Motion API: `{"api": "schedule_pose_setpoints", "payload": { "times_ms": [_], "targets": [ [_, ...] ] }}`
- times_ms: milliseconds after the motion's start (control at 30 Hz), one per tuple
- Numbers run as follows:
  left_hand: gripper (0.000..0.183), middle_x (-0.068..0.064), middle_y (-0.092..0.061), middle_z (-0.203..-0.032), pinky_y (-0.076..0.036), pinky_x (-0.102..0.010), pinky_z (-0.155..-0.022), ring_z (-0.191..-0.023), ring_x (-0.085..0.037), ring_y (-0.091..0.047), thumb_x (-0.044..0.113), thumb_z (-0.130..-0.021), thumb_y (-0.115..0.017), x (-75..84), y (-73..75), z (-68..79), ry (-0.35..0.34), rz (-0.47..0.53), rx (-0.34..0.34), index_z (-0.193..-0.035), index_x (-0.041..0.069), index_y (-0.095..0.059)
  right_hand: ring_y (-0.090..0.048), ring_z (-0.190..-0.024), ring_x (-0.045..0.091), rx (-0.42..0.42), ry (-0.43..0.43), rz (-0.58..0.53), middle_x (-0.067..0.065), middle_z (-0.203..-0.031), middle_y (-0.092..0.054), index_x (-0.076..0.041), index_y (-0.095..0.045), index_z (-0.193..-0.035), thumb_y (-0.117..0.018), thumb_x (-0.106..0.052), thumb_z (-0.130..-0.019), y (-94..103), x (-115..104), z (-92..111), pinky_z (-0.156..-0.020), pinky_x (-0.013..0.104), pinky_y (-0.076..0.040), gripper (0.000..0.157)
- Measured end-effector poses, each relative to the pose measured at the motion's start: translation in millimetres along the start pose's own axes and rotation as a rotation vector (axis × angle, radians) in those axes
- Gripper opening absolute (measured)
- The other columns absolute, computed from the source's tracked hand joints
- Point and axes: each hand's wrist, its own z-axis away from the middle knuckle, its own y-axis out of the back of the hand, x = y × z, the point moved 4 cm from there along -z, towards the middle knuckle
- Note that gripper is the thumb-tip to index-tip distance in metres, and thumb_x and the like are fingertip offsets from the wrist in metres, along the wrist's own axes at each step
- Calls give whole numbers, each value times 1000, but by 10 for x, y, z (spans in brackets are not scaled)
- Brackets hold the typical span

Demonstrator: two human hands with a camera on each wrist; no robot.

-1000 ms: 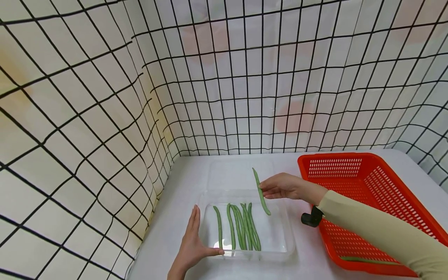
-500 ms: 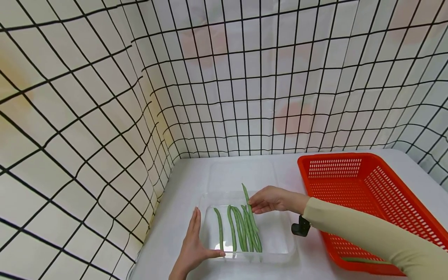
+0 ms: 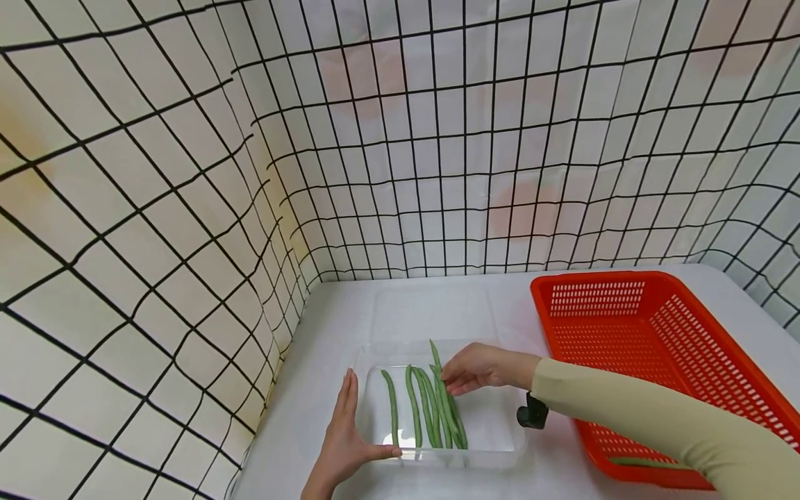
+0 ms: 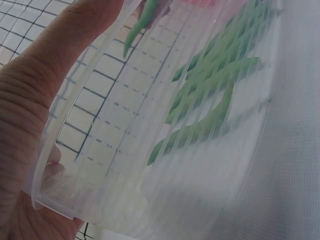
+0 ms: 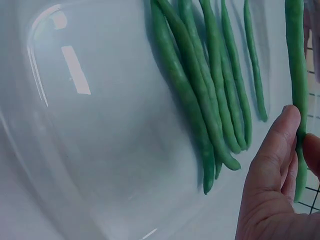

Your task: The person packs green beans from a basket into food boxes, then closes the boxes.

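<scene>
A clear plastic container (image 3: 494, 425) stands on the white table with several green beans (image 3: 428, 410) lying lengthwise inside, one apart at the left. My right hand (image 3: 478, 367) pinches another green bean (image 5: 296, 60) between thumb and fingers, tilted above the rightmost beans. In the head view its lower part overlaps them, so I cannot tell whether it touches. At the container's left front corner rests my left hand (image 3: 342, 436), fingers straight along the left side and thumb stretched along the front rim. The left wrist view shows the beans (image 4: 210, 90) blurred through the container's wall.
A red perforated basket (image 3: 590, 444) stands at the right, under my right forearm, with a green bean (image 3: 646, 462) near its front edge. Behind the container lies a flat clear lid (image 3: 431, 309). Black grid netting (image 3: 462, 173) hangs over the white walls.
My right hand has moved left and down with its bean, from above the container's right part to over the rightmost beans. The left hand stays in place.
</scene>
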Motion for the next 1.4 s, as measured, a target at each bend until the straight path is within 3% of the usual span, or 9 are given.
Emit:
{"api": "schedule_pose_setpoints", "payload": {
  "times_ms": [733, 1400],
  "targets": [
    [146, -10, -7, -157, -29, -63, -99, -139, -37, -15, 51, -40, -93, -20, -9, -15, 14, -6, 3, -154, 10, -10, -64, -57, 16, 27, -45, 39, 13, -68, -64, 14, -64, -95, -62, 3, -88, -99, 121, -166, -64, 30, -56, 13],
    [146, -10, -8, -157, -30, -64, -97, -139, -37, -16, 52, -41, -92, -15, -3, -16, 0, -31, 5, -153, 8, -11, -67, -61, 18, 33, -48, 34, 15, -72, -67, 16, -64, -96, -58, -3, -90, -64, 82, -74, -65, 31, -56, 21]
  ]
}}
